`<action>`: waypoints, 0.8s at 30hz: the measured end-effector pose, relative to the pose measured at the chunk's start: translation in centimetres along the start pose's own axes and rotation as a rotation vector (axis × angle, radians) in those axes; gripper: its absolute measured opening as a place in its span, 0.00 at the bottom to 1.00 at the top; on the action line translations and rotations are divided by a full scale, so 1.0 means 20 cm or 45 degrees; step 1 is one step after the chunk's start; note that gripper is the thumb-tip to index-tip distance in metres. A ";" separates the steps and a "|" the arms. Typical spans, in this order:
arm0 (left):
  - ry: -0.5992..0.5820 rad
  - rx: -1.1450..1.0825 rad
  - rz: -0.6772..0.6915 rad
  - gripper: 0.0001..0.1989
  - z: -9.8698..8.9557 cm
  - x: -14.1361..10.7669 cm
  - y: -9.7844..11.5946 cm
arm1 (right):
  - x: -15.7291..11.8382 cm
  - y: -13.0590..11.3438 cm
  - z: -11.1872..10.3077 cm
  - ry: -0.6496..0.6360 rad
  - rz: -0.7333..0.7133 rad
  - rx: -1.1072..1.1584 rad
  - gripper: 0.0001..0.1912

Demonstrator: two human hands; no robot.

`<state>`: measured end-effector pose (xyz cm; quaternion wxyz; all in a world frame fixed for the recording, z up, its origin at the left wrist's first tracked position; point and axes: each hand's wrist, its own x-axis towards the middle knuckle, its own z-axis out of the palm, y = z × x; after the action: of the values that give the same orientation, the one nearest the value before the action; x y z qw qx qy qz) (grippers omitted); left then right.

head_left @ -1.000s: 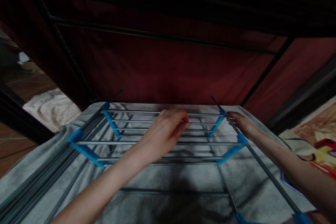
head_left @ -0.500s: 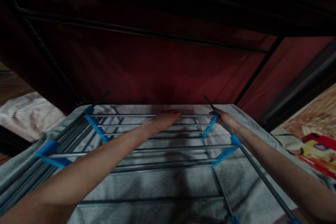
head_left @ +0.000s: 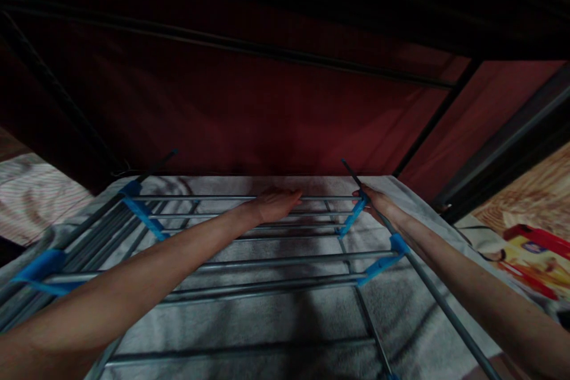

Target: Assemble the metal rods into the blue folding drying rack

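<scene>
A rack of grey metal tubes with blue plastic connectors lies across the middle of the head view. My left hand (head_left: 276, 203) is closed over the farthest cross tube (head_left: 200, 197), near its middle; the fingertips are partly hidden. At the far right corner, my right hand (head_left: 377, 199) grips the blue connector (head_left: 354, 218) where the cross tube meets the upright tube. Closer to me sit another right connector (head_left: 383, 267) and a left connector (head_left: 44, 270). A far left connector (head_left: 140, 209) holds the cross tube's other end.
A grey-white cloth (head_left: 329, 320) lies under the rack. Behind it rises a dark red fabric panel (head_left: 267, 113) with a black frame bar (head_left: 249, 47). Several loose tubes (head_left: 95, 249) lie along the left. A red and yellow box (head_left: 538, 255) is at the right edge.
The rack's left side appears farther left and nearer the picture's edge, as the view shifts a little. My left hand shows slightly more to the left; both hands keep their places on the rack.
</scene>
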<state>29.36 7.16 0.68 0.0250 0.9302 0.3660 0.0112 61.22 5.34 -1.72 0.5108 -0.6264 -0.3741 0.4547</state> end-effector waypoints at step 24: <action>-0.117 -0.155 -0.034 0.24 -0.04 0.02 -0.01 | 0.01 0.01 -0.01 -0.015 -0.043 -0.031 0.11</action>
<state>29.58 7.62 1.40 0.0985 0.9216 0.3753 -0.0096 61.50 5.35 -1.91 0.5084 -0.6235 -0.3932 0.4452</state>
